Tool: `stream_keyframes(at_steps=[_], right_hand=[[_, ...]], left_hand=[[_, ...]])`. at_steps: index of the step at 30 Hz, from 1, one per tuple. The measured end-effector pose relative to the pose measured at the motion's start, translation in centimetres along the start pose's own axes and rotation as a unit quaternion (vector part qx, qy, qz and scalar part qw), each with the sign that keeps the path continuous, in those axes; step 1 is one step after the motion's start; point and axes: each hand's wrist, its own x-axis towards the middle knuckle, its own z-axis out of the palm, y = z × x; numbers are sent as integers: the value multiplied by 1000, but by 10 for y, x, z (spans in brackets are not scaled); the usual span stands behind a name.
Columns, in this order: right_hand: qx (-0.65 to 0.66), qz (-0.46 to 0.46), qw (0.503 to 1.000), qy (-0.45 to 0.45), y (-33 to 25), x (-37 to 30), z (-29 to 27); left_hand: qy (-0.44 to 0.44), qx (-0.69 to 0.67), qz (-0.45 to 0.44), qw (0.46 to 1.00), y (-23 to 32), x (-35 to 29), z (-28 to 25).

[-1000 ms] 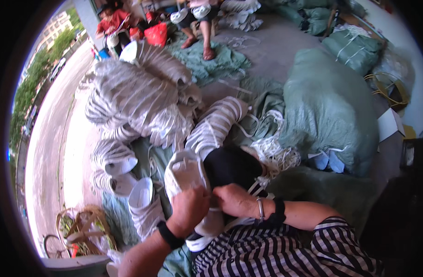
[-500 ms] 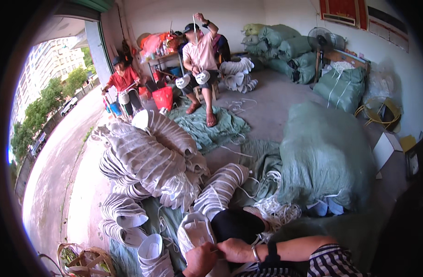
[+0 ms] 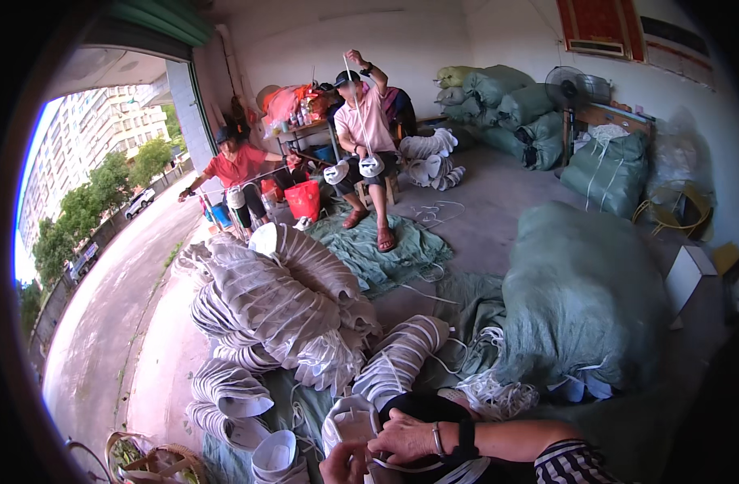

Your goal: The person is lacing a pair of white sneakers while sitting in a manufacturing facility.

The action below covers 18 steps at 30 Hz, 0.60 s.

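Note:
A white shoe upper (image 3: 351,421) is in front of me at the lower middle, opening upward, beside my dark-clad knee. My left hand (image 3: 344,463) is at its near edge with fingers bent together, partly cut off by the lower border. Close by on the right, my right hand (image 3: 405,440) has its fingers curled in over the same edge. Whatever is pinched between the fingertips is too small to make out. A loose white lace strip (image 3: 466,470) lies under my right wrist. Nested white uppers (image 3: 274,453) stand just left of my hands.
Large piles of nested uppers (image 3: 280,302) lie ahead on green sheeting. A bulging green sack (image 3: 583,294) stands at right, near a heap of white laces (image 3: 498,395). Two people (image 3: 365,121) sit beyond, handling uppers. A woven basket (image 3: 155,464) is at lower left.
The whole view has shifted, so the scene sits lower and farther right. My hands remain at the upper, the right now nearer its opening. The red-shirted person's arms are spread wider.

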Motion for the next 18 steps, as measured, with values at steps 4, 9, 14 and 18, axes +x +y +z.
stream_keyframes(at_steps=[4, 9, 14, 18], right_hand=[[-89, -8, 996, 16, 6, -4, 9], [-60, -81, 984, 150, 17, -13, 34], [-88, -114, 959, 243, 19, -15, 44], [-110, -108, 948, 277, 21, -13, 47]], left_hand=[[-80, 231, -65, 967, 10, 32, -3], [-372, 615, 239, 652, -47, 46, -25], [-373, 619, 274, 634, -48, 56, -32], [-377, 616, 302, 622, -49, 66, -33]])
